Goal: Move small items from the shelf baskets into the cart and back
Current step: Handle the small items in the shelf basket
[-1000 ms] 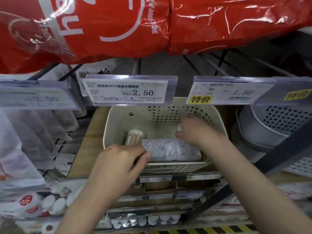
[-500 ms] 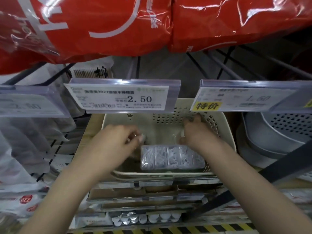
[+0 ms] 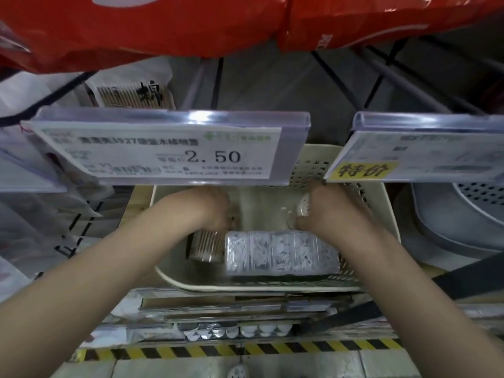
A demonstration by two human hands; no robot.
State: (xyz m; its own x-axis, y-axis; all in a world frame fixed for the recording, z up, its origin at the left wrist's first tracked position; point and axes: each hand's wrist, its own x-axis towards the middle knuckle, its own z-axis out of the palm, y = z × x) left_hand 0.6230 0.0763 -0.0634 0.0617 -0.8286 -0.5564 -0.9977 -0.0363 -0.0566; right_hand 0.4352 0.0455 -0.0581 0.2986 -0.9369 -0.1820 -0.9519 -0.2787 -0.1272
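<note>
Head view shows both hands inside the cream basket [image 3: 387, 222]: the left hand [image 3: 201, 208] curls over a cotton-swab tub [image 3: 206, 245] just below its fingers, and the right hand [image 3: 324, 211] pinches a small clear packet [image 3: 302, 205]. Either could snag on the 2.50 price tag [image 3: 163, 148] hanging just above the knuckles on the way out, or the slick packet could slip back onto the wrapped multipack [image 3: 281, 252] between the wrists.

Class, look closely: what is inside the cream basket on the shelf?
Inside the cream basket: a wide clear packet, a round cotton-swab tub, and both hands, left hand, right hand. The price tag hides the back.
</note>
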